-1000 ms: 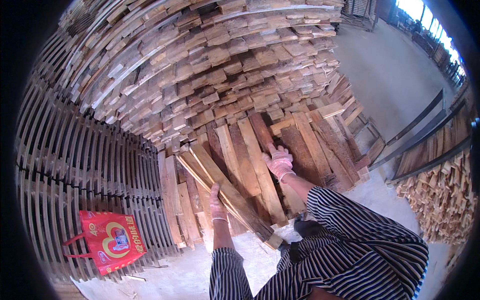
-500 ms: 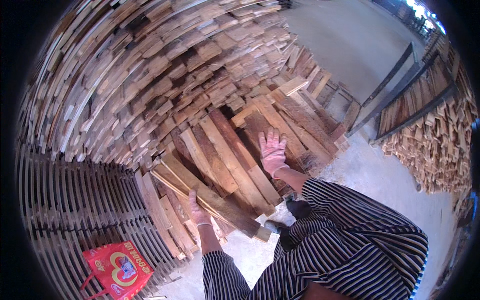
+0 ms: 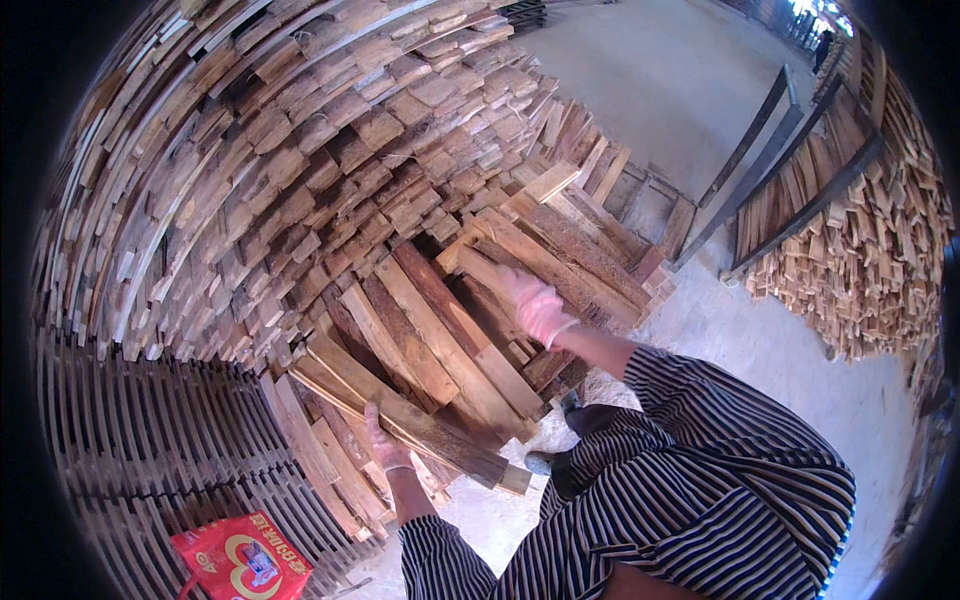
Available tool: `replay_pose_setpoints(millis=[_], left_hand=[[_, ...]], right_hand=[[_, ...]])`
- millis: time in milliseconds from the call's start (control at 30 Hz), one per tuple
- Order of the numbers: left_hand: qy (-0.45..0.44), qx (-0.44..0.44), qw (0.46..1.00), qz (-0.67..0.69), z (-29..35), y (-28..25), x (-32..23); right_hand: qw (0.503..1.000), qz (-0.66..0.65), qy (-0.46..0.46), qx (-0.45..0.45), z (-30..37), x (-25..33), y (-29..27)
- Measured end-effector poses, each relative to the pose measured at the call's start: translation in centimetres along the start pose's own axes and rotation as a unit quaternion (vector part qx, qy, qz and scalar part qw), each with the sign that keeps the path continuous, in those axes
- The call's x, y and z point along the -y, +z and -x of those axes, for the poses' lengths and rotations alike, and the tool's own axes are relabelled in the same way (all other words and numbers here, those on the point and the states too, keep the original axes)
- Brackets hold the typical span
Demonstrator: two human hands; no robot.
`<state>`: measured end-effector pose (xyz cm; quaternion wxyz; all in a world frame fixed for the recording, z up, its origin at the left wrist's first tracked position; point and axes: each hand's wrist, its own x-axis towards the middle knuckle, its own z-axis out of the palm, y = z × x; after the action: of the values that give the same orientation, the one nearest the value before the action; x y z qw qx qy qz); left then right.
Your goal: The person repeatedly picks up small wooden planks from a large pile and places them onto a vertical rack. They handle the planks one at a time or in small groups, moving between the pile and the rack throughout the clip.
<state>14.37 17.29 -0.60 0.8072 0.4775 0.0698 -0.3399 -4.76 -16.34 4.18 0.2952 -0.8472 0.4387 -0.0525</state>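
Note:
My left hand (image 3: 388,444), in a pale pink glove, grips the side of a few wooden planks (image 3: 415,420) lying together at the near left of a low pile. The thumb shows along their edge; the other fingers are hidden beneath. My right hand (image 3: 538,308), in a pink glove, has its fingers curled over the edge of a light brown plank (image 3: 480,268) farther right on the pile. Between the hands lie several more planks, among them a dark reddish board (image 3: 436,290) and a pale board (image 3: 420,305).
A tall stack of boards (image 3: 330,160) rises behind the pile. Dark slats (image 3: 150,430) and a red bag (image 3: 240,560) are at the left. A metal-framed rack (image 3: 800,190) and a heap of short wood pieces (image 3: 850,270) stand at the right. My feet are on the concrete floor.
My right hand has gone from lying spread on a dark plank to curling round a plank, its light face now showing. My left hand stays on its planks. The whole view has shifted slightly.

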Motion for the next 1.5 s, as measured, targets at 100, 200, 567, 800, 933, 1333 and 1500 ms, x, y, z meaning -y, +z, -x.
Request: replay_pose_setpoints(millis=[100, 200, 567, 800, 933, 1333, 1500], left_hand=[[0.003, -0.016, 1.0, 0.001, -0.1, -0.2, 0.1], [0.013, -0.036, 0.999, -0.004, -0.2, 0.0, 0.2], [0.027, -0.044, 0.999, 0.018, 0.2, 0.7, -0.1], [0.026, -0.031, 0.999, 0.02, -0.6, -0.3, 0.5], [0.006, -0.023, 0.999, 0.033, -0.9, -0.8, 0.5], [0.021, -0.003, 0.999, 0.025, 0.4, 0.3, 0.0], [-0.005, -0.014, 0.999, 0.044, 0.2, 0.6, -0.2]], right_hand=[[0.996, -0.037, 0.053, 0.06, -2.8, -1.3, -5.1], [0.998, -0.007, -0.027, -0.062, -3.7, -2.9, -7.8], [0.984, 0.162, 0.001, 0.071, -4.5, -5.2, -6.8], [0.994, 0.096, 0.004, 0.05, -3.1, -2.6, -8.0], [0.986, 0.151, 0.03, 0.064, 2.1, 1.0, -4.3], [0.968, 0.243, 0.057, 0.01, 8.2, 0.2, 1.2], [0.959, 0.268, 0.086, -0.019, 7.1, 0.5, 1.9]])
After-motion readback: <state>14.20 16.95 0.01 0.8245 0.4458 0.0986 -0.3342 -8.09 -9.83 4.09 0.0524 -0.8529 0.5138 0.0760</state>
